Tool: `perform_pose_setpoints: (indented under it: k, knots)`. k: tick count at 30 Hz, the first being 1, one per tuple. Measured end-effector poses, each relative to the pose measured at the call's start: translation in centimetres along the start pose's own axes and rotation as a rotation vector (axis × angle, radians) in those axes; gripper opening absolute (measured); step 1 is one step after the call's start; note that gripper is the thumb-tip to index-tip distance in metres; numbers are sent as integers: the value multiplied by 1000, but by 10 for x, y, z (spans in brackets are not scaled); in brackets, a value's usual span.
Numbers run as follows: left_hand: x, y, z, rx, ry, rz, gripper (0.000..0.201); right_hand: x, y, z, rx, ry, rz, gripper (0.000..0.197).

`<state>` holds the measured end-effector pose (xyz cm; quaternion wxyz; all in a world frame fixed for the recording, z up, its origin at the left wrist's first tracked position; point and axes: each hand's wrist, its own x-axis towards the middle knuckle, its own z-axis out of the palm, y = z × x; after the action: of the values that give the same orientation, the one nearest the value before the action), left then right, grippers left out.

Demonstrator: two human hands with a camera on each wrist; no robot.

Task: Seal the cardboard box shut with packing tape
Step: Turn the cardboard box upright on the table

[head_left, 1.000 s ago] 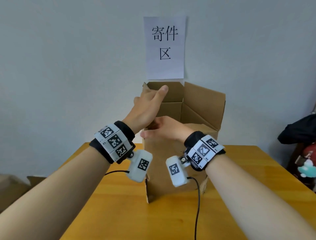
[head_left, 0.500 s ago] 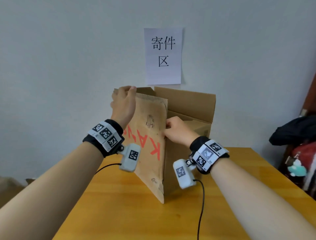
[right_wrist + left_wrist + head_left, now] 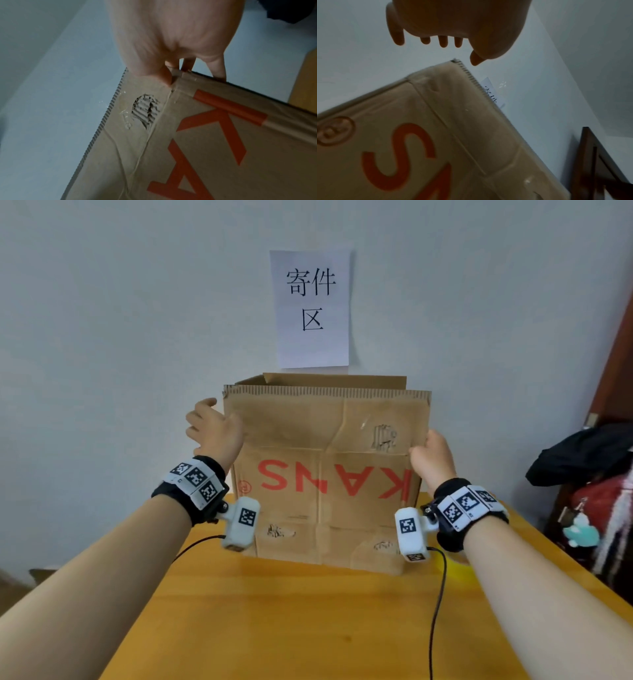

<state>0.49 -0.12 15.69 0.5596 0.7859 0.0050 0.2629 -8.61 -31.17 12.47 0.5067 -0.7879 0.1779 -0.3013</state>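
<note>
Fingers of your right hand (image 3: 432, 455) pinch the right edge of the worn brown corrugated cardboard box (image 3: 325, 474) at frame centre on the yellow wooden table (image 3: 291, 611), your left hand (image 3: 214, 428) loose beside it; it looks light and bendy, so grip the corners.

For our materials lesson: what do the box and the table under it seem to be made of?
Box: corrugated cardboard, matte brown; fluted ridges show along its top edge and in a torn patch. Table: apparently wood or wood-look laminate, smooth yellowish with a slight sheen.
</note>
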Motion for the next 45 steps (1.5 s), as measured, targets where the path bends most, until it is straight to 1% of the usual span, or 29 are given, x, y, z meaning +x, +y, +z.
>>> perform_pose_setpoints:
  k: [3, 7, 10, 13, 14, 17, 21, 24, 27, 28, 30, 33, 35, 40, 42, 45]
  knots:
    - [9, -15, 6, -68, -42, -25, 48, 18, 9, -1, 33, 96, 81, 39]
    - [13, -26, 19, -234, -153, -67, 34, 35, 12, 0, 11, 89, 105, 41]
    - [16, -28, 31, -280, -133, -58, 26, 46, 15, 8, 74, 116, 116, 48]
    - [24, -36, 39, -294, -107, -38, 34, 48, 21, 15, 146, 165, 109, 53]
    - [25, -37, 40, -291, -122, -34, 38, 48, 24, 16, 164, 182, 101, 53]
    - [27, -41, 47, -296, -174, -34, 49, 51, 31, 17, 188, 215, 77, 49]
    - [27, -43, 49, -283, -157, -49, 56, 55, 36, 18, 206, 226, 59, 44]
    - [31, -46, 44, -225, -156, -61, 62, 56, 41, 19, 216, 237, 39, 38]
    - [33, -54, 40, -179, -223, -71, 75, 56, 43, 19, 257, 258, 38, 38]
    - [33, -57, 40, -153, -244, -62, 74, 55, 43, 19, 268, 262, 39, 38]
    - [30, -60, 41, -124, -262, -36, 65, 55, 43, 17, 290, 271, 36, 38]
    - [27, -64, 45, -185, -252, 4, 50, 54, 42, 15, 311, 281, 30, 38]
    - [27, -65, 45, -196, -227, 24, 46, 52, 41, 15, 312, 279, 21, 37]
    - [28, -68, 44, -208, -191, -15, 51, 48, 38, 18, 285, 285, 21, 34]
    - [28, -68, 41, -231, -166, -54, 52, 46, 35, 18, 277, 298, 15, 28]
    - [28, -64, 39, -277, -151, -140, 62, 42, 34, 16, 250, 318, -9, 20]
